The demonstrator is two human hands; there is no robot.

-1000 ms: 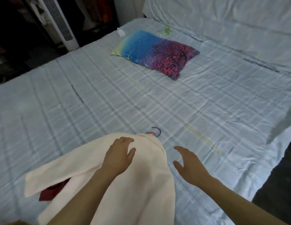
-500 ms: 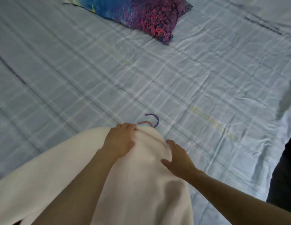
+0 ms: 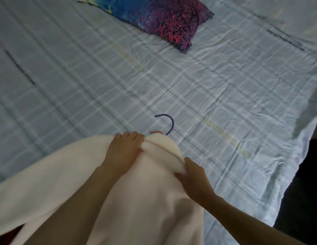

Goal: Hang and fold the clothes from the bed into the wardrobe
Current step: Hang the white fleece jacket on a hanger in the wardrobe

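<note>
A cream-white garment [image 3: 150,200] lies spread on the near part of the bed. My left hand [image 3: 125,151] grips a fold of the cloth at its top edge. Over on the upper right edge, my right hand [image 3: 194,177] pinches the cloth with fingers curled under it. A purple hanger hook [image 3: 169,123] and a bit of an orange hook [image 3: 156,132] stick out just beyond the garment's top. The hangers' bodies are hidden under the cloth. A dark red piece of cloth [image 3: 5,236] peeks out at the bottom left.
The bed is covered by a pale blue checked sheet [image 3: 216,103]. A blue and magenta pillow [image 3: 163,16] lies at the far side. The bed's right edge drops to a dark floor [image 3: 302,191].
Both hands have gone from hovering open above the garment to gripping its top edge. The cloth has bunched between them, and the camera has tilted down and closer.
</note>
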